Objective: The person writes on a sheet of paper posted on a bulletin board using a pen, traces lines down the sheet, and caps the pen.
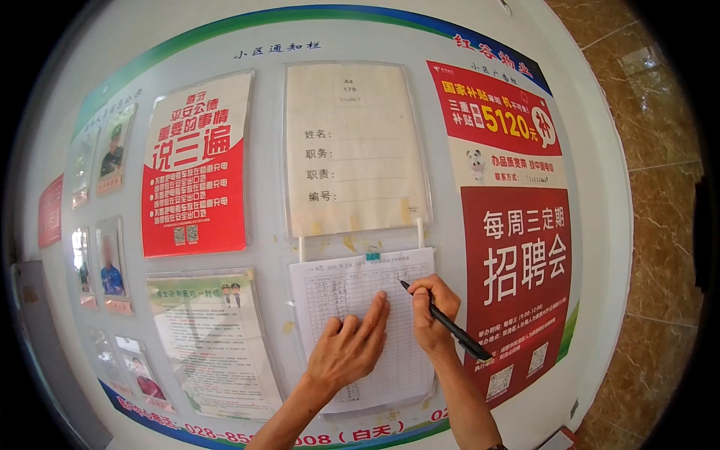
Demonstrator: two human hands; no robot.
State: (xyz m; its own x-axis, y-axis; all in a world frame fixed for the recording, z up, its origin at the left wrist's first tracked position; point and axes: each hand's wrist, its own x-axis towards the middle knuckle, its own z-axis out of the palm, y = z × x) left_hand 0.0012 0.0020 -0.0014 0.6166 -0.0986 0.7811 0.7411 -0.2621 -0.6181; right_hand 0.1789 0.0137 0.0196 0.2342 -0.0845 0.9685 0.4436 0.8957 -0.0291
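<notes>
A printed table sheet (364,266) hangs low in the middle of a notice board, with a green clip (373,256) at its top edge. My left hand (350,346) lies on the sheet with its fingers spread, pressing it and holding nothing. In my right hand (433,311) is a black pen (459,334), gripped between thumb and fingers. The pen's tip touches or nearly touches the upper right part of the sheet. Above the sheet is a cream paper form (352,150) in a clear sleeve.
Red and white poster (199,161) and green-topped letter (214,337) are on the left, beside small portrait photos (112,255). Red posters (517,262) cover the right part of the board. Brown marble tiles (652,135) lie beyond the board's right edge.
</notes>
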